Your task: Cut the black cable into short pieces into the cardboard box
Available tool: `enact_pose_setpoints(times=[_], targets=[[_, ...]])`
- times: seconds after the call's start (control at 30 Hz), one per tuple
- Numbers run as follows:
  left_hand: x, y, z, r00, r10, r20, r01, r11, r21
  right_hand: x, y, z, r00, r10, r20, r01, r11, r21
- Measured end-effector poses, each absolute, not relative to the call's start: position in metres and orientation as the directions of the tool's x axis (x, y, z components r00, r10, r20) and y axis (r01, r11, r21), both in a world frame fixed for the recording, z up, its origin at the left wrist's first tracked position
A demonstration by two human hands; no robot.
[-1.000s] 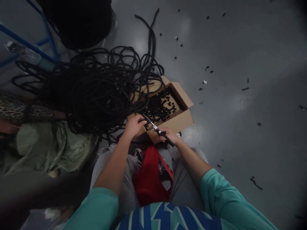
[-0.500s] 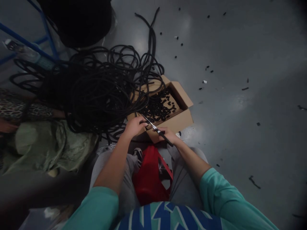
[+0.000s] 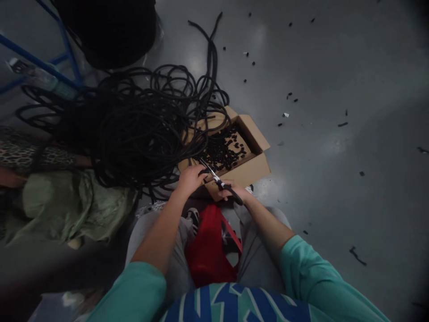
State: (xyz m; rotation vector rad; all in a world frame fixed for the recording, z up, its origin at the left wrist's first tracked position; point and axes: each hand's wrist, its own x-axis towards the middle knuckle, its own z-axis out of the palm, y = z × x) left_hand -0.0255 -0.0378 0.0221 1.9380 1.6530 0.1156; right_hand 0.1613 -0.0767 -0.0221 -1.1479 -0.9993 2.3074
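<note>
My right hand (image 3: 232,189) is closed around the black handles of a pair of scissors (image 3: 213,175). The metal blades point up and left, slightly parted, over the near edge of an open cardboard box (image 3: 244,172). Just left of the blades my left hand (image 3: 189,180) is closed in a pinch on a black tube (image 3: 203,171), a short piece of which shows at the fingertips. Inside the box lie many short black cut pieces (image 3: 221,152). A large tangle of black tubing (image 3: 134,120) spreads left of the box and partly over its flap.
A co-worker's patterned sleeve (image 3: 36,150) and green cloth (image 3: 77,201) are at the left. A black bin-like shape (image 3: 110,31), a blue frame (image 3: 67,42) and a plastic bottle (image 3: 43,78) stand farther back. Between my legs is a red stool (image 3: 206,250). Black scraps dot the grey floor.
The scissors' blades and handles have spread apart a little. My left hand has shifted slightly, and a bit of tube now shows at its fingertips.
</note>
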Motion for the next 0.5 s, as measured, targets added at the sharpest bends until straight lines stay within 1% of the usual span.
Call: enact_pose_setpoints(times=[0.1,0.2,0.4,0.5], targets=[[-0.023,-0.0394,0.0217,0.245,0.916,-0.316,0.866,-0.061,0.496,0.1622,-0.0748,-0.0216,-0.583,0.632,-0.511,-0.019,-0.64,-0.769],[-0.0217,-0.0402,0.0203,0.251,0.903,-0.349,0.847,-0.03,0.531,0.1627,-0.0719,-0.0198,-0.557,0.675,-0.484,0.025,-0.569,-0.822],[-0.0242,-0.0388,0.0156,0.22,0.899,-0.378,0.717,0.114,0.688,0.1624,-0.0722,-0.019,-0.51,0.725,-0.462,0.043,-0.515,-0.856],[-0.0244,-0.0383,0.014,0.2,0.903,-0.381,0.681,0.152,0.716,0.1615,-0.0742,-0.0224,-0.497,0.738,-0.456,0.033,-0.509,-0.86]])
